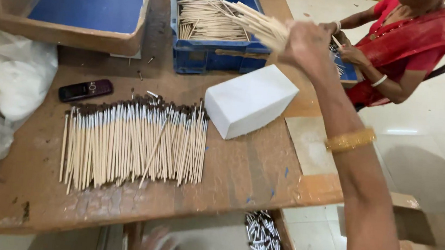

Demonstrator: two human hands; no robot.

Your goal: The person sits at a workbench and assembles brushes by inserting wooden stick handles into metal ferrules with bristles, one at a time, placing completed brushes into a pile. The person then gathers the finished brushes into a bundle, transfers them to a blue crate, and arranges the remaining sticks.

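Worn wooden table (239, 179), blue crate (207, 55) at far edge. Right hand (305, 44) raised over crate's right side, clamped on bundle of sticks (252, 19); long axis runs left from fist. Left hand (157, 244) low, blurred, grip unclear. Dark-tipped sticks (134, 142) in row mid-table, beside white box (248, 100).

Items counted: one table (261, 170); two blue crates (207, 55), one at 12 o'clock, one at 11 o'clock (84, 3); one white block (250, 99); one dark mobile phone (85, 90); one gold bangle (349, 140). Tipped sticks (134, 142) lie in one row, too many to count. One seated co-worker (398, 49) at 2 o'clock.
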